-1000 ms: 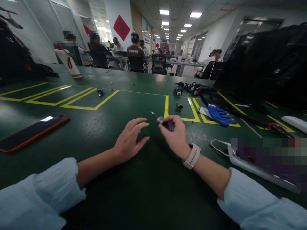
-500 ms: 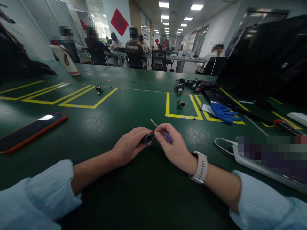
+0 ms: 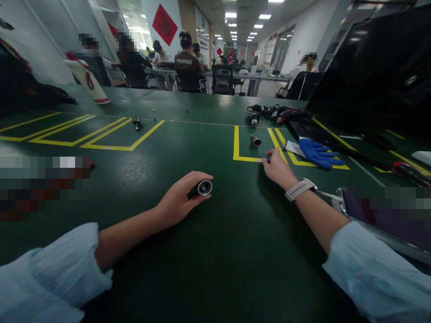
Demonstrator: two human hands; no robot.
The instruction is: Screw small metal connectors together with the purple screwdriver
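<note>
My left hand (image 3: 177, 199) is wrapped round a dark cylindrical metal part (image 3: 204, 188). Its round open end faces me, with a silver rim and a small pin-like centre inside. Out to the right, my right hand (image 3: 279, 169) is closed in a pinch low over the table at the front line of a yellow-taped box. A small dark, bluish bit shows at its fingertips, too hidden to name. Just beyond those fingers a grey hollow metal sleeve (image 3: 256, 141) lies on its side inside the box. The purple-handled screwdriver cannot be made out now.
A blue glove (image 3: 318, 153) lies right of my right hand. Behind it are black cabled parts (image 3: 254, 118). A phone-like device with a white cable (image 3: 328, 194) sits at the right. Another dark metal part (image 3: 136, 123) lies far left, near a white cup-like container (image 3: 90, 83).
My right hand has left the metal part and moved right and forward to the taped box. The screwdriver it held has gone from view. My left hand keeps the part, its open end now facing me.
</note>
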